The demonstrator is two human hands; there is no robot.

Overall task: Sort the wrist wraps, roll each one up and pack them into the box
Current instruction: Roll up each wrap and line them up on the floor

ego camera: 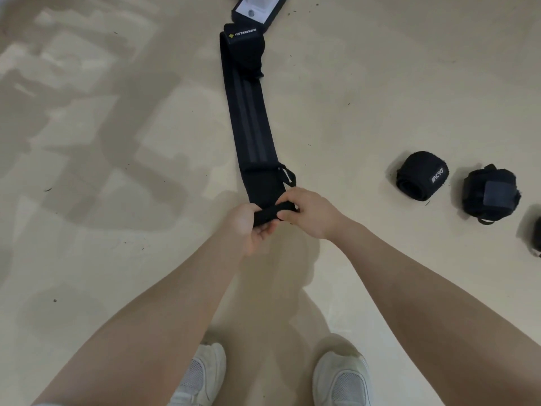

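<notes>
Shiny tan floor (117, 171), bits of dirt. Long wrap (251, 127) flat on it, near end pinched by left hand (248, 227) and right hand (307, 213). Two rolls (421, 177) at right.

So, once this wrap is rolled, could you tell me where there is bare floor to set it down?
Bare floor lies between the stretched wrap and the finished rolls, and widely to its left. It is crowded right of the rolls toward the frame edge, and by the box at the far end.

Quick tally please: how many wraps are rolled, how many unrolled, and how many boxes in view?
Rolled wraps: 2, one beside another; a dark thing at the right edge is too cut off to tell
Unrolled wraps: 1, near end in both hands
Boxes: 1
Total: 4
</notes>
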